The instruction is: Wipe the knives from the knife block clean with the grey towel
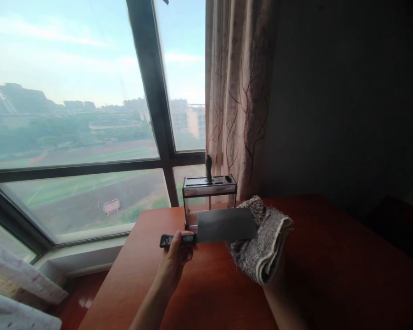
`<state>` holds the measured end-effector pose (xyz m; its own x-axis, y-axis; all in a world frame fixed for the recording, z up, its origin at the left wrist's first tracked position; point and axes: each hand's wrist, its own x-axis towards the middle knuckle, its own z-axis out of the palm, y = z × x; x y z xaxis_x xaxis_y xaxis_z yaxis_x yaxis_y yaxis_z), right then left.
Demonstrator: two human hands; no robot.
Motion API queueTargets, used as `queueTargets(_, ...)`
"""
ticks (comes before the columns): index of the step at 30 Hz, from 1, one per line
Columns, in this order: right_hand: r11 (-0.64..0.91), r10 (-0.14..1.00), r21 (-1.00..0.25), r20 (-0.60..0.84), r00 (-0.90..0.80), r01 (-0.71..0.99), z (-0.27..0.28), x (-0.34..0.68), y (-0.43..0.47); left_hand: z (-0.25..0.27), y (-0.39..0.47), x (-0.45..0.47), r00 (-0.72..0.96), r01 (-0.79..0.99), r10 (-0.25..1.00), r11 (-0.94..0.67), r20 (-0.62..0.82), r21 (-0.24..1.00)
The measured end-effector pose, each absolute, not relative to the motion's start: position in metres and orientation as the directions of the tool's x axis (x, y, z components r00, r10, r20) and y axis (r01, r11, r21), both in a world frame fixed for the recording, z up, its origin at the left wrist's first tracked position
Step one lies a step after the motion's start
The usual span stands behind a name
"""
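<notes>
My left hand (176,256) is closed around the dark handle of a cleaver (223,225), thumb on top. The broad grey blade points right, held above the table. A folded, speckled grey-brown cloth (254,252) with a pale edge is in my right hand (274,285); the fingers are hidden under it and only part of the wrist shows. The cloth touches the far end of the blade and lies behind it. Just beyond the blade stands a clear-sided knife block (209,185) with slots in its top, and a dark-handled tool (208,167) stands upright in it.
The reddish-brown wooden table (206,288) spreads under both hands. Large windows (72,91) with dark frames rise to the left and ahead. A patterned curtain (241,91) hangs behind the knife block, and white spotted fabric (17,275) is at lower left. The right side is dark.
</notes>
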<state>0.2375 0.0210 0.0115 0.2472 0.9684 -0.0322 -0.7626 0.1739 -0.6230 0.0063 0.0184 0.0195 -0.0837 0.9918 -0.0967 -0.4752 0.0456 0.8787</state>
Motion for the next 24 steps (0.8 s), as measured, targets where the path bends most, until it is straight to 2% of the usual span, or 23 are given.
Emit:
queueTargets(4,0.027,0.997,-0.524,-0.043,0.058,-0.851,0.005,0.241,0.016,0.013,0.013,0.025,-0.118,-0.545,0.985,0.044,-0.129,0.837)
queueTargets(8,0.001,1.000,-0.478,-0.023,0.013,-0.878,0.004,0.236,0.012,0.001,0.005,0.045,-0.085,-0.557,0.987,0.066,-0.135,0.828)
queueTargets(11,-0.013,1.000,-0.464,-0.022,-0.003,-0.886,0.000,0.230,0.012,-0.015,0.004,0.058,-0.023,-0.494,0.993,0.086,-0.112,0.865)
queueTargets(15,-0.114,0.993,-0.434,-0.058,-0.099,-0.894,-0.013,0.223,0.016,-0.044,0.007,0.077,0.044,-0.445,0.997,0.069,-0.055,0.893)
queueTargets(18,-0.172,0.984,-0.418,-0.108,-0.139,-0.892,-0.021,0.216,0.017,-0.057,0.005,0.087,0.040,-0.355,0.999,0.001,0.015,0.935)
queueTargets(21,-0.191,0.976,-0.399,-0.173,-0.131,-0.897,-0.026,0.210,0.018,-0.052,-0.002,0.085,0.056,-0.214,0.994,-0.085,0.099,0.973)
queueTargets(24,-0.169,0.973,-0.377,-0.209,-0.094,-0.911,-0.025,0.210,0.019,-0.034,-0.008,0.076,0.064,-0.109,0.991,-0.106,0.113,0.988)
